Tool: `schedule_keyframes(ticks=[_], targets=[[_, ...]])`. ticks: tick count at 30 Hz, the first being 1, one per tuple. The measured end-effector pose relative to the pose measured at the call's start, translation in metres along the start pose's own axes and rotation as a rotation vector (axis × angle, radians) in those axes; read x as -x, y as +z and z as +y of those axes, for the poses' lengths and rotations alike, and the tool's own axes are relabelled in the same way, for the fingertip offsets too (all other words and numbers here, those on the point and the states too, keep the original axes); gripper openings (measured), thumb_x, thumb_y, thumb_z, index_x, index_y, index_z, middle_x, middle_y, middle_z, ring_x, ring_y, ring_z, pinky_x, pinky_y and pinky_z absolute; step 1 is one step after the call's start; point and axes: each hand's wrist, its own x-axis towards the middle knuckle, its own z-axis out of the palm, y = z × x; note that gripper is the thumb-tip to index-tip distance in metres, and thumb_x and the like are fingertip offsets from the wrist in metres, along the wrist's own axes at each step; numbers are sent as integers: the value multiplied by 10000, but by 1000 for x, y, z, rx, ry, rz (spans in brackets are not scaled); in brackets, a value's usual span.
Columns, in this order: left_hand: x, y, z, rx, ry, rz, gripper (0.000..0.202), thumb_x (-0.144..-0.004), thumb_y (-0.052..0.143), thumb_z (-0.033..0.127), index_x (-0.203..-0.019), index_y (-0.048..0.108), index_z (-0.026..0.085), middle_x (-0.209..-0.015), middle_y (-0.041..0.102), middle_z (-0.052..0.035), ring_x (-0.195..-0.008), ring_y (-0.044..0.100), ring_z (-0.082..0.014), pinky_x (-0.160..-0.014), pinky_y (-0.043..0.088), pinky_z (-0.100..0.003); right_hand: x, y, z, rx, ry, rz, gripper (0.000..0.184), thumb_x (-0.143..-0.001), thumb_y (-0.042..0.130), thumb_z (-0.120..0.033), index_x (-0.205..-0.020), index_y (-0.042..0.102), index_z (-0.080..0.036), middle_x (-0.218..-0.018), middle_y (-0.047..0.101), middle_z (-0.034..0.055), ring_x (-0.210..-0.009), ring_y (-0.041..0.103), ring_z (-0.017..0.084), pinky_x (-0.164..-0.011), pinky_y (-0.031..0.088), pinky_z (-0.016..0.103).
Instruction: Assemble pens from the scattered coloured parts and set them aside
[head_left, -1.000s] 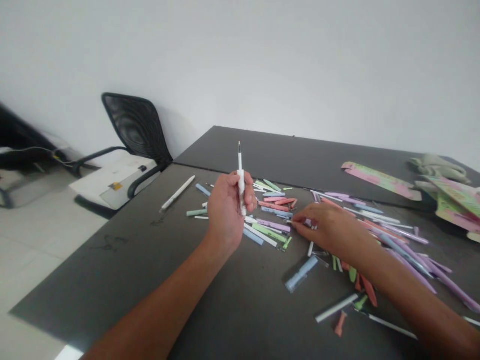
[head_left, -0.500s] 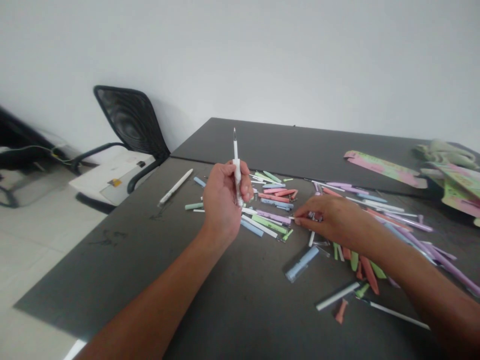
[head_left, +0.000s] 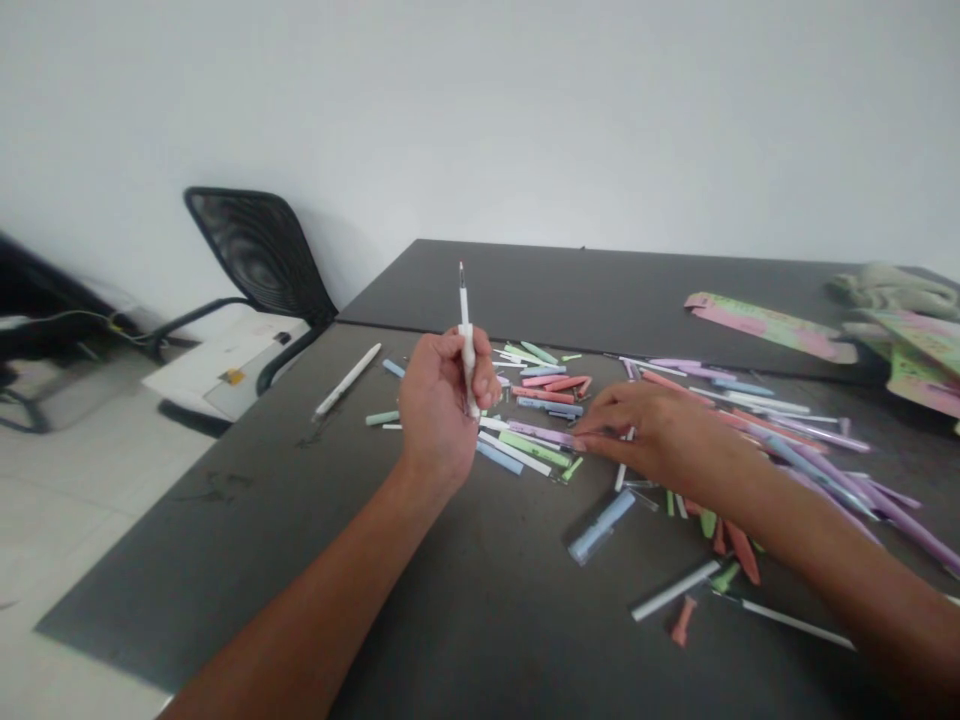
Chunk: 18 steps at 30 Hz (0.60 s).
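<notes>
My left hand (head_left: 441, 405) is closed around a white pen (head_left: 469, 350), held upright with a thin white refill sticking out of its top. Over the scattered pen parts, my right hand (head_left: 660, 430) pinches with thumb and fingers, its tips at the end of a purple pen part (head_left: 544, 434). What lies between those fingertips is too small to make out. Beside them are a green pen part (head_left: 536, 448) and a blue pen part (head_left: 499, 458). A whole white pen (head_left: 348, 382) lies apart on the left of the dark table (head_left: 247, 560).
Several purple, red and blue pen parts lie under and beyond my right forearm. A clear-ended blue piece (head_left: 602, 526) and a small red piece (head_left: 683, 622) are nearer me. Printed card strips (head_left: 769, 327) and a grey cloth (head_left: 892, 290) lie back right; a black chair (head_left: 259, 250) stands left.
My right fingertips have shifted slightly left towards the purple pen part, and the small white piece seen at them before hardly shows. The left hand still holds the white pen, tilted a little differently.
</notes>
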Motion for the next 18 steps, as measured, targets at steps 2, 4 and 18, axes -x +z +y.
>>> schedule_keyframes(ticks=[2,4,18], targets=[[0,0,0,4,-3,-17,412,-963,384,177,-637,636,169,-473,419,21,-403,365,-105,-469,364,-227,1,3,-4,2,-18,-13,176,-1001,696,-285,-1016,870,-309,-1061,803,34,-911,749,200,-780,548,308],[1,-1,-1,5,-12,-39,401,-960,393,180,-646,641,167,-477,417,22,-407,363,-102,-465,358,-223,2,6,-5,13,-22,-20,173,-997,692,-274,-1009,863,-296,-1061,792,44,-931,742,213,-800,552,323],[9,1,-2,8,-219,-238,289,-918,496,243,-682,646,170,-463,400,32,-431,341,-110,-526,389,-231,3,7,-7,61,-25,-48,209,-1026,643,-248,-1045,848,-282,-1024,765,56,-917,733,222,-796,537,339]])
